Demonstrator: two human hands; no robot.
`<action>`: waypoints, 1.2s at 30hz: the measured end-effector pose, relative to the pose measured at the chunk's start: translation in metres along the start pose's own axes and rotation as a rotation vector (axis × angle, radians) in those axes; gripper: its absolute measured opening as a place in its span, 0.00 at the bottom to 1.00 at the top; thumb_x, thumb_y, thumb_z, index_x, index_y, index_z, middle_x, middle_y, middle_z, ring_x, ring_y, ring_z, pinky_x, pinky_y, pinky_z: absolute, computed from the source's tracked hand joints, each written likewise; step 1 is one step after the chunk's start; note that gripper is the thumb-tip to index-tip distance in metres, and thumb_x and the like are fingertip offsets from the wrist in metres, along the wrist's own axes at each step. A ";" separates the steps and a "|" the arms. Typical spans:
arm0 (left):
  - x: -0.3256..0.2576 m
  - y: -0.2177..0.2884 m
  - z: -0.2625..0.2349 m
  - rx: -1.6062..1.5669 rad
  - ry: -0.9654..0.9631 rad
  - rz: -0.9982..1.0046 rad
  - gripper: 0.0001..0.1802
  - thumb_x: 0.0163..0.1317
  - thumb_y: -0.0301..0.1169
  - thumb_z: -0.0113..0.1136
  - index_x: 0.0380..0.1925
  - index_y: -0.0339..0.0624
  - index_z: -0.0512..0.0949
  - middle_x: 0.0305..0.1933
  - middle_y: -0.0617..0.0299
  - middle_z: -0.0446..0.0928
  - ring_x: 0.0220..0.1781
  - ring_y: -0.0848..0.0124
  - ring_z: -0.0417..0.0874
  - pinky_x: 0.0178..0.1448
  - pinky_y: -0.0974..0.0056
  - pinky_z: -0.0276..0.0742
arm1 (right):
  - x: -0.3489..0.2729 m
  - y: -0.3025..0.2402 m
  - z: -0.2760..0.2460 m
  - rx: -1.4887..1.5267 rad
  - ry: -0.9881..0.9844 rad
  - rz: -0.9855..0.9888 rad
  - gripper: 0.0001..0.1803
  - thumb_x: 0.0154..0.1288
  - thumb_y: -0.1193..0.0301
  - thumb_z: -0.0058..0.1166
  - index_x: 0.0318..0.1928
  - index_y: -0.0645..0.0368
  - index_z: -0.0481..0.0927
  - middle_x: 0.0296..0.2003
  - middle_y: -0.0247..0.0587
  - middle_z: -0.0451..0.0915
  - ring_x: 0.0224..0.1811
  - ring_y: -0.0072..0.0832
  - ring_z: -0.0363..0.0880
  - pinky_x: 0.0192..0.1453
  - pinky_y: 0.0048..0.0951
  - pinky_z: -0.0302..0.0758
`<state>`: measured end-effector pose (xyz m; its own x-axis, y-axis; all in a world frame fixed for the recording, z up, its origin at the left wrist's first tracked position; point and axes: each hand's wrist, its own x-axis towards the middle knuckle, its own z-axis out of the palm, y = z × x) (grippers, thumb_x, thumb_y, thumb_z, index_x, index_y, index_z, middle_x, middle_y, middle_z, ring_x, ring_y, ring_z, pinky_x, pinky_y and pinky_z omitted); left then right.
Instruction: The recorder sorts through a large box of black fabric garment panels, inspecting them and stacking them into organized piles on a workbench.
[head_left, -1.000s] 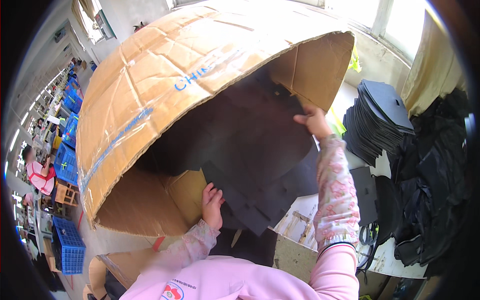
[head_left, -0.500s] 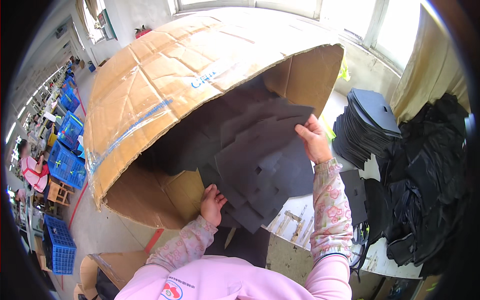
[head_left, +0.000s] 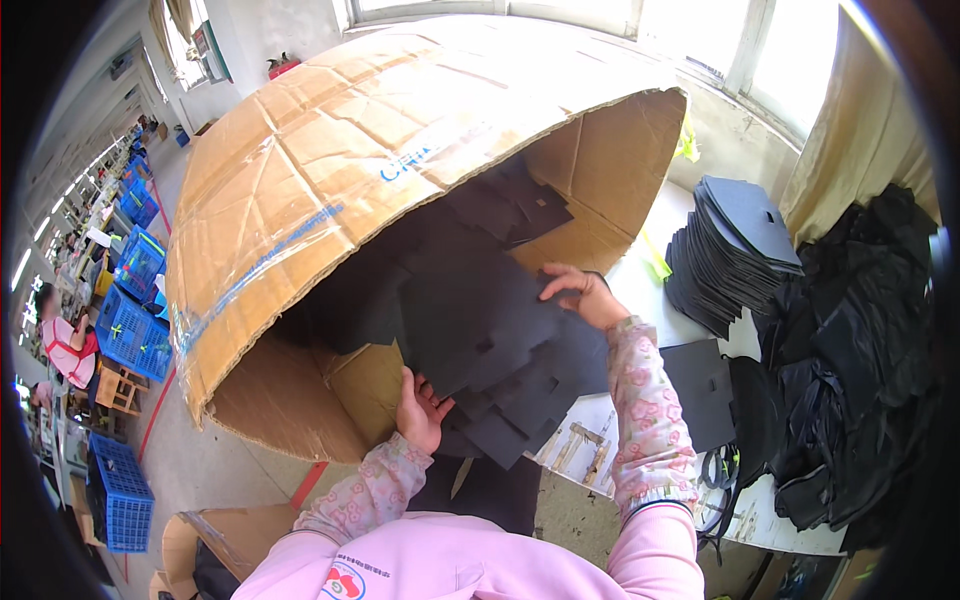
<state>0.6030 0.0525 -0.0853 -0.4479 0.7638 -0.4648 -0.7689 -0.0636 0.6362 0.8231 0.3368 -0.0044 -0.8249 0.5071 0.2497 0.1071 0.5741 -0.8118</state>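
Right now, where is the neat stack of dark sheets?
In the head view's upper right: the neat stack is right of the cardboard box and right hand, with heaped black fabric beside it on its right.

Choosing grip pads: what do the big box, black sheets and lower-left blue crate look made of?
Big box: mostly matte brown cardboard; creases, ragged edge.
Black sheets: matte, perhaps foam or stiff fabric; dull faces, crisp edges.
Blue crate: likely smooth plastic; even colour, lattice walls.

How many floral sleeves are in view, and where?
2: the left floral sleeve, just behind the left hand, and the right floral sleeve, just behind the right hand. None seems hidden.
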 end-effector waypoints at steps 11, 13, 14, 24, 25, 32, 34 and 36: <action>-0.007 0.013 0.028 0.164 0.031 -0.025 0.20 0.67 0.49 0.59 0.51 0.52 0.71 0.64 0.67 0.70 0.65 0.65 0.70 0.65 0.39 0.59 | 0.021 0.016 0.063 -0.301 0.121 0.507 0.33 0.66 0.53 0.56 0.62 0.65 0.71 0.55 0.58 0.77 0.60 0.49 0.74 0.64 0.41 0.69; -0.006 0.013 0.033 0.166 0.063 -0.048 0.21 0.66 0.47 0.61 0.51 0.51 0.71 0.63 0.65 0.71 0.64 0.65 0.71 0.64 0.41 0.62 | 0.026 0.003 0.073 -0.288 0.039 0.516 0.37 0.65 0.49 0.56 0.62 0.68 0.70 0.54 0.60 0.77 0.59 0.50 0.74 0.62 0.42 0.71; -0.006 0.012 0.035 0.167 0.095 -0.067 0.21 0.65 0.45 0.63 0.52 0.49 0.71 0.62 0.64 0.72 0.63 0.65 0.73 0.64 0.44 0.64 | 0.026 0.000 0.077 -0.264 0.070 0.406 0.37 0.64 0.49 0.57 0.62 0.67 0.70 0.53 0.60 0.77 0.58 0.50 0.75 0.61 0.42 0.71; -0.020 0.005 0.047 -0.014 -0.063 0.239 0.21 0.65 0.25 0.61 0.57 0.42 0.71 0.58 0.62 0.75 0.57 0.67 0.77 0.62 0.61 0.73 | 0.004 -0.017 0.061 -0.107 0.204 0.425 0.40 0.61 0.53 0.64 0.64 0.68 0.66 0.50 0.56 0.77 0.56 0.44 0.76 0.62 0.36 0.71; -0.024 0.008 0.052 -0.024 -0.104 0.283 0.22 0.65 0.25 0.61 0.59 0.41 0.70 0.59 0.61 0.75 0.58 0.67 0.77 0.63 0.62 0.73 | 0.004 -0.023 0.059 -0.030 0.196 0.465 0.40 0.61 0.55 0.65 0.65 0.67 0.66 0.50 0.53 0.77 0.56 0.41 0.76 0.63 0.35 0.71; -0.040 0.023 0.054 0.352 -0.327 0.650 0.30 0.60 0.17 0.62 0.62 0.36 0.65 0.61 0.58 0.72 0.62 0.69 0.72 0.67 0.63 0.67 | -0.035 -0.090 0.015 0.595 0.089 0.253 0.27 0.58 0.79 0.63 0.58 0.64 0.70 0.52 0.35 0.77 0.55 0.23 0.74 0.61 0.25 0.70; -0.046 0.021 0.055 0.431 -0.340 0.674 0.34 0.58 0.17 0.65 0.64 0.36 0.62 0.61 0.57 0.71 0.61 0.68 0.73 0.67 0.63 0.67 | -0.057 -0.088 0.018 0.571 0.110 0.246 0.29 0.57 0.81 0.63 0.59 0.62 0.69 0.52 0.35 0.77 0.56 0.24 0.73 0.63 0.26 0.68; -0.045 0.014 0.051 0.507 -0.359 0.699 0.38 0.56 0.17 0.67 0.65 0.36 0.59 0.61 0.57 0.70 0.61 0.68 0.73 0.67 0.63 0.66 | -0.077 -0.075 0.021 0.394 0.147 0.255 0.37 0.53 0.82 0.65 0.63 0.56 0.66 0.54 0.34 0.75 0.61 0.24 0.69 0.69 0.28 0.61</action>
<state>0.6362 0.0500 -0.0240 -0.5005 0.8161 0.2891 -0.0496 -0.3603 0.9315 0.8673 0.2411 0.0258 -0.7096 0.7015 0.0663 0.0536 0.1475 -0.9876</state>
